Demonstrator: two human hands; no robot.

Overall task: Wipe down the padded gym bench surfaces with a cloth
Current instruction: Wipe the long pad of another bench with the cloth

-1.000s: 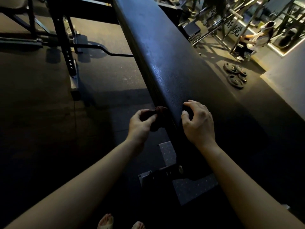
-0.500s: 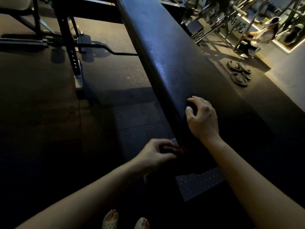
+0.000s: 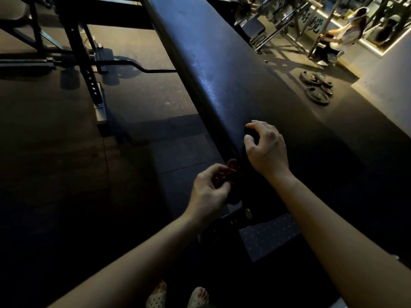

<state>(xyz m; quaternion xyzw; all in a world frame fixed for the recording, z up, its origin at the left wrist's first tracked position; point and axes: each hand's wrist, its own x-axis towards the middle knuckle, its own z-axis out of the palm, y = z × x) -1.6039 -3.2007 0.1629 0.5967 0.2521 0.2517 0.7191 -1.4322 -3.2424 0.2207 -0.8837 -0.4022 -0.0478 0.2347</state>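
A long black padded bench runs from the top centre down to the lower middle. My left hand pinches a small dark reddish cloth against the bench's left side edge near its close end. My right hand rests on the top of the pad just beyond, fingers curled over the left edge. The cloth is mostly hidden by my fingers and the dim light.
A dark rack upright and a bar stand on the floor to the left. Weight plates lie on the floor at right. A person sits at a machine far right. The bench's textured foot plate is below my hands.
My left hand with the cloth slid down the bench's side edge toward me, then came back up a little. My right hand stayed on the pad.
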